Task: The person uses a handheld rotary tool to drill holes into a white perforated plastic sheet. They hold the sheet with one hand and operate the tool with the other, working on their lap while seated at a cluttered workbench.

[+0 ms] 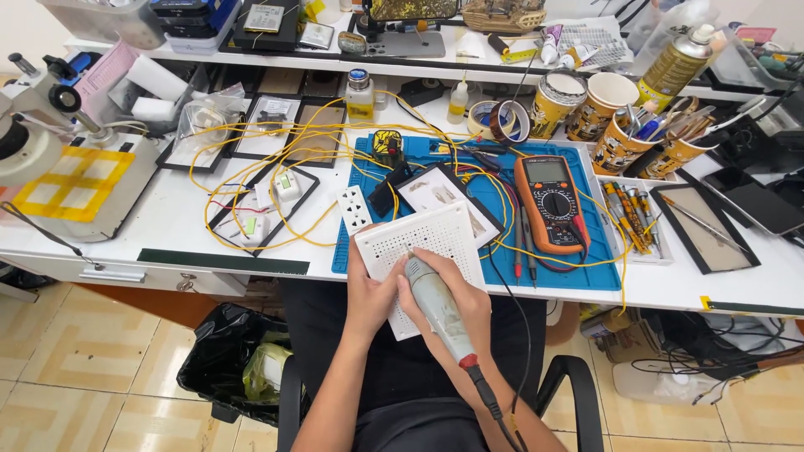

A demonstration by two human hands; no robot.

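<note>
Right hand (pixel 456 305) wrapped in a closed grip around a grey pen-shaped power tool (pixel 437 307), tip pressed to a white perforated board (pixel 423 243), red collar and black cord trailing toward 5 o'clock. Left hand (pixel 368 297) clamped on the board's near-left edge, thumb on top, fingers underneath out of sight. Board tilted up off the near edge of the white surface (pixel 167 218), half over the person's lap, overlapping a blue work mat (pixel 578 272). At 12 o'clock from the board, touching it, a black-framed panel (pixel 444 197) lying on the mat. At 2 o'clock, near, an orange multimeter (pixel 549 201) with red and black probes beside it. At 10 o'clock, just beside the board, a white socket strip (pixel 354 209). Yellow wires (pixel 251 138) looping across the surface from 10 to 12 o'clock, over several black-framed panels. Further at 1 o'clock, rolls of tape (pixel 500 120), then printed paper cups (pixel 607 105) stuffed with tools, and a spray can (pixel 677 63) behind them. At 9 o'clock, well apart, a microscope (pixel 38 117) on a base marked with yellow tape. At 7 o'clock, below the surface, a black bin bag (pixel 230 351) on the tiled floor.
</note>
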